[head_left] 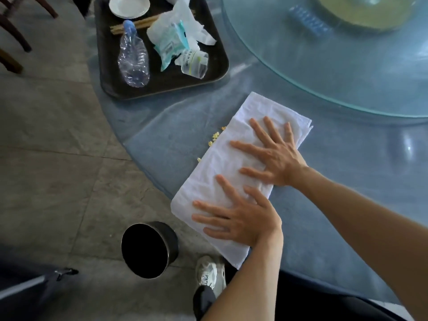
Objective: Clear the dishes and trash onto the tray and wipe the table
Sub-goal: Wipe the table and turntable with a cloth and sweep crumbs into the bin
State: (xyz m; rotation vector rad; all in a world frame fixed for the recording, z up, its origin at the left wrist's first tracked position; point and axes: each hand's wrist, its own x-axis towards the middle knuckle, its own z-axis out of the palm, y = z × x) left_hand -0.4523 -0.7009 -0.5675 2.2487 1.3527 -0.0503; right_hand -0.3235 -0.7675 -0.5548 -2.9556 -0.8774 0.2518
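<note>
A folded white cloth (pixel 222 158) lies on the blue round table (pixel 335 205) near its edge. My left hand (pixel 240 216) presses flat on the cloth's near end, fingers spread. Flat on its far half rests my right hand (pixel 271 151), fingers spread too. A few yellow crumbs (pixel 214 137) lie along the cloth's left side. The dark tray (pixel 217 54) sits at the table's far left edge, holding a crushed plastic bottle (pixel 133 56), a white plate (pixel 129 6), wooden chopsticks (pixel 141 22), crumpled tissues and wrappers (pixel 178 33) and a plastic cup (pixel 195 64).
A glass turntable (pixel 335 66) covers the table's far right part. A black round bin (pixel 148 249) stands on the tiled floor below the table edge, by my shoe (pixel 209 272). Wooden chair legs (pixel 14 35) show at the far left.
</note>
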